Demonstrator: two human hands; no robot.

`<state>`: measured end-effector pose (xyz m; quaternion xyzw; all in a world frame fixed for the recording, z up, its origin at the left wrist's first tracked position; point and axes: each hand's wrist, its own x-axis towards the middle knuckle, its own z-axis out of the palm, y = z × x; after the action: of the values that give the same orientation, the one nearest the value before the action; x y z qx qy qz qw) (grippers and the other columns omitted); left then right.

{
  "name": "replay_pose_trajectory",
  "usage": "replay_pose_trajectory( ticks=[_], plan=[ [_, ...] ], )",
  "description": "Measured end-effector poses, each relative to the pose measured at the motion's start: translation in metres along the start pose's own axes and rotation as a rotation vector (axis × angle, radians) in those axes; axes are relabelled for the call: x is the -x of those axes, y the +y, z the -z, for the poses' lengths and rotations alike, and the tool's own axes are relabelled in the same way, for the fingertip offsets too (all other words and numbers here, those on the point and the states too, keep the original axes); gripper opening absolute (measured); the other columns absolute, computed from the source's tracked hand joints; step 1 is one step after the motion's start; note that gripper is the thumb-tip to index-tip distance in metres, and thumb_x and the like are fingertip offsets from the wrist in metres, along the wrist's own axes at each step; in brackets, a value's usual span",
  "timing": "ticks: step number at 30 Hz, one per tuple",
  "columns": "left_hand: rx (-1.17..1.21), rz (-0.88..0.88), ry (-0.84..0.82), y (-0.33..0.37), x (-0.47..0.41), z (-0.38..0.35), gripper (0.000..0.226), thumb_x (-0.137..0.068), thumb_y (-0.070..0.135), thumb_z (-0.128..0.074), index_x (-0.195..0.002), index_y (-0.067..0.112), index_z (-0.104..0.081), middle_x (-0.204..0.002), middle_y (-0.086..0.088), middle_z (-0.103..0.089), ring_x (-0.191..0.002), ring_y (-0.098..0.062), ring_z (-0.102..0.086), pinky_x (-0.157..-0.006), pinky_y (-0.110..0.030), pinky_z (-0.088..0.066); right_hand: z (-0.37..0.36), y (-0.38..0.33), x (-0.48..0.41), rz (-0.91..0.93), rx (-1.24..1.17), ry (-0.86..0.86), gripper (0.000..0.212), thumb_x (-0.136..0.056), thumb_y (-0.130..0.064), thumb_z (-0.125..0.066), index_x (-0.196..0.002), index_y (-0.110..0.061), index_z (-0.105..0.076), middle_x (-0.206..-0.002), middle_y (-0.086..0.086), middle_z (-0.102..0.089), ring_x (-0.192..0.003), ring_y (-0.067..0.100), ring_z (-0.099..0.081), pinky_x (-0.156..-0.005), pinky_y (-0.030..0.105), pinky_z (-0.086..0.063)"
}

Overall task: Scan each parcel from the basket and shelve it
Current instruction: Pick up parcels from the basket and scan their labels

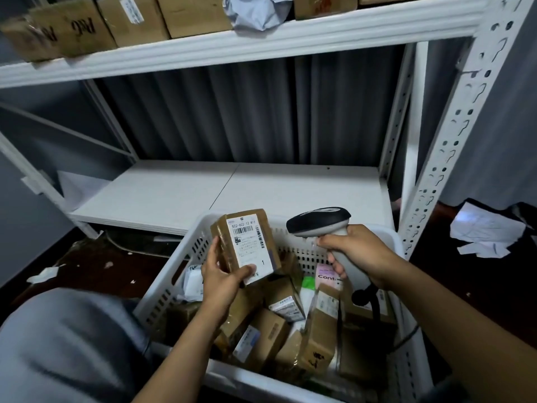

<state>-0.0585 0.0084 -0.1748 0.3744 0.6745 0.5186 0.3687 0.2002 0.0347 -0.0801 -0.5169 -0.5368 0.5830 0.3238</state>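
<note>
From the head camera, the left hand (pixel 220 276) grips a small brown parcel (pixel 245 242) by its lower end, thumb across the white label, holding it up above the white basket (pixel 186 251) full of boxes. The right hand (pixel 356 251) has its fingers wrapped round the handle of the scanner (pixel 322 221), whose dark head sits just right of the parcel. Behind them the lower shelf (pixel 232 190) lies bare, with cardboard boxes (pixel 87 24) on the shelf above.
</note>
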Motion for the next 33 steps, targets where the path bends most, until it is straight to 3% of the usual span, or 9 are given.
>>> replay_pose_trajectory(
  ticks=[5,11,15,20,23,28,33],
  plan=[
    [-0.024,-0.012,0.008,-0.011,-0.007,0.002,0.109,-0.040,0.040,-0.088,-0.128,0.070,-0.031,-0.139,0.001,-0.047,-0.121,-0.025,-0.054,-0.091,-0.059,-0.050,0.001,-0.004,0.001,-0.004,-0.009,0.003,0.031,-0.090,-0.012,-0.061,-0.061,-0.001,-0.058,-0.047,0.008,-0.054,-0.038,0.018,-0.048,-0.050,0.029,-0.041],
    [-0.014,-0.015,0.008,-0.006,-0.003,0.000,0.105,-0.038,0.041,-0.086,-0.121,0.074,-0.031,-0.139,0.001,-0.047,-0.122,-0.024,-0.053,-0.093,-0.057,-0.050,0.003,-0.007,0.001,-0.003,-0.031,0.028,0.032,-0.092,-0.013,-0.059,-0.062,0.000,-0.057,-0.042,0.005,-0.052,-0.036,0.017,-0.047,-0.053,0.030,-0.042],
    [-0.024,-0.021,-0.009,-0.002,0.003,-0.003,0.108,-0.041,0.038,-0.085,-0.131,0.064,-0.032,-0.142,0.003,-0.044,-0.126,-0.023,-0.049,-0.094,-0.056,-0.050,0.001,-0.007,-0.001,-0.004,-0.021,0.032,0.031,-0.092,-0.013,-0.059,-0.063,0.000,-0.058,-0.043,0.004,-0.053,-0.037,0.017,-0.048,-0.053,0.031,-0.043],
    [0.014,-0.004,-0.044,0.007,0.009,-0.006,0.094,-0.053,0.025,-0.087,-0.111,0.076,-0.034,-0.138,0.006,-0.048,-0.127,-0.023,-0.049,-0.096,-0.055,-0.049,-0.002,-0.008,-0.003,-0.006,0.033,0.035,0.029,-0.090,-0.014,-0.060,-0.064,-0.001,-0.059,-0.046,0.006,-0.055,-0.039,0.017,-0.050,-0.052,0.030,-0.044],
    [0.095,0.002,-0.060,0.016,0.011,-0.007,0.084,-0.071,0.006,-0.082,-0.110,0.067,-0.039,-0.125,0.011,-0.054,-0.121,-0.022,-0.054,-0.096,-0.052,-0.050,-0.006,-0.013,-0.004,0.012,0.049,0.070,0.026,-0.089,-0.015,-0.062,-0.067,-0.001,-0.061,-0.052,0.008,-0.059,-0.041,0.018,-0.053,-0.051,0.029,-0.046],
    [0.275,0.068,-0.128,0.041,0.018,-0.006,0.056,-0.087,0.010,-0.068,-0.128,0.036,-0.041,-0.118,-0.004,-0.064,-0.102,-0.022,-0.064,-0.093,-0.048,-0.052,-0.012,-0.026,0.014,0.065,0.034,0.140,0.020,-0.092,-0.014,-0.063,-0.078,0.000,-0.063,-0.060,0.012,-0.065,-0.047,0.021,-0.060,-0.051,0.030,-0.053],
    [0.434,0.173,-0.253,0.087,0.030,0.004,0.034,-0.095,0.024,-0.057,-0.127,0.017,-0.051,-0.108,-0.009,-0.072,-0.095,-0.026,-0.067,-0.071,-0.035,-0.053,-0.029,-0.043,0.037,0.170,-0.101,0.258,0.011,-0.090,-0.012,-0.067,-0.095,-0.002,-0.067,-0.088,0.019,-0.074,-0.076,0.028,-0.073,-0.076,0.037,-0.061]
  ],
)
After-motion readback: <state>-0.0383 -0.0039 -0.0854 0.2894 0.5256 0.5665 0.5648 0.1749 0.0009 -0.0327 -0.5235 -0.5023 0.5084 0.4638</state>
